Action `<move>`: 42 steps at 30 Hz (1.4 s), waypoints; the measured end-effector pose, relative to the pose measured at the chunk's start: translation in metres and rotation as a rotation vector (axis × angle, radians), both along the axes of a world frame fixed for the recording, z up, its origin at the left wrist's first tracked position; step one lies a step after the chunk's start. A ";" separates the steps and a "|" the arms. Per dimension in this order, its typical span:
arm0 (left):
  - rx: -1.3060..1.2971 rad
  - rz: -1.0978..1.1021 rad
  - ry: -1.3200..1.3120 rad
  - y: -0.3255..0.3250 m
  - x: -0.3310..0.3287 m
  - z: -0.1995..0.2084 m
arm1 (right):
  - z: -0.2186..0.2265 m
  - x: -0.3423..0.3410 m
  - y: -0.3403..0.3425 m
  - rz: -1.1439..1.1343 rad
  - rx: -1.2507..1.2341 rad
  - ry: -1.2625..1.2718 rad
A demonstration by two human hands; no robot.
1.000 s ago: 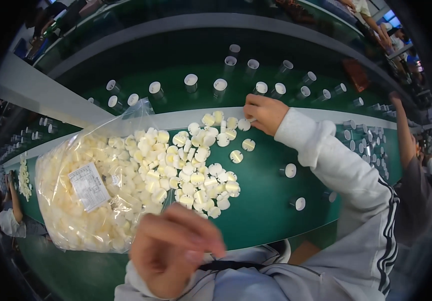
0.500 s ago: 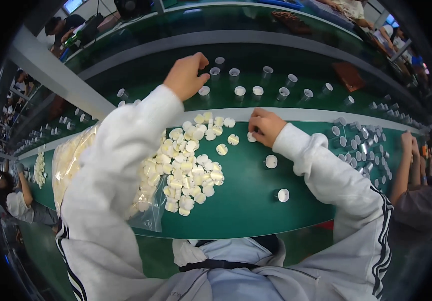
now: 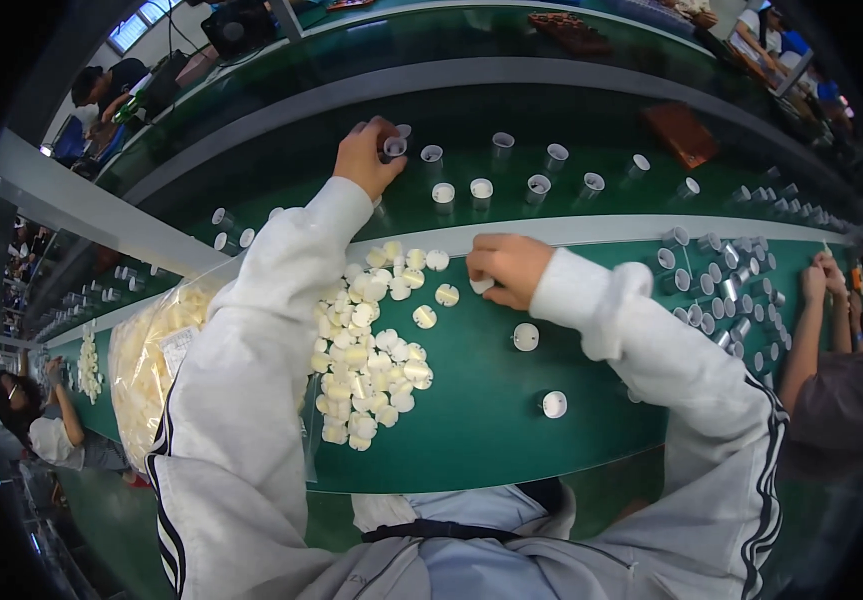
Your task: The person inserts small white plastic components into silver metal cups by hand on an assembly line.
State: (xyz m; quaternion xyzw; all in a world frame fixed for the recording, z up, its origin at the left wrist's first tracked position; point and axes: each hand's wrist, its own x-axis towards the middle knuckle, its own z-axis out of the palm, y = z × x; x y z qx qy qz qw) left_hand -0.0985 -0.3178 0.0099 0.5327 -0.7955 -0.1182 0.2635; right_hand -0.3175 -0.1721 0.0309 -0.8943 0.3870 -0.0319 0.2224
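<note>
My left hand (image 3: 366,160) reaches over the far green strip, its fingers closed around a small grey cup (image 3: 395,147). Closer in, my right hand (image 3: 513,268) pinches a small white disc (image 3: 481,286) above the near green surface. Left of it spreads a heap of white and cream discs (image 3: 361,365), with a single loose disc (image 3: 424,317) at its edge. Two cups with white discs in their mouths stand below my right hand: an upper cup (image 3: 525,337) and a lower cup (image 3: 554,404).
A clear bag of discs (image 3: 146,370) lies beside my left arm. Several cups stand along the far strip, one cup (image 3: 481,188) among them. Many grey cups (image 3: 721,290) crowd the right, near another person's hands (image 3: 823,278). A pale rail (image 3: 631,228) divides the surfaces.
My left hand has come down onto a cup on the far strip and closed around it. My right hand still holds its disc, slightly further left in view. The whole view has shifted somewhat.
</note>
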 end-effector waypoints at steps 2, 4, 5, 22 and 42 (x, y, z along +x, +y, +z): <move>0.065 -0.174 0.471 0.030 0.006 0.031 | 0.028 -0.006 0.010 -0.042 -0.082 -0.406; 0.139 -0.295 0.671 0.086 -0.005 0.072 | 0.076 -0.017 0.031 -0.131 -0.131 -0.576; 0.071 -0.322 0.681 0.115 -0.007 0.090 | 0.098 -0.017 0.044 -0.152 -0.227 -0.609; -0.043 -0.496 0.621 0.230 0.000 0.143 | 0.144 0.012 0.132 -0.205 -0.556 -0.751; -0.029 -0.344 0.531 0.305 -0.004 0.137 | 0.134 0.059 0.201 -0.460 -0.502 -0.786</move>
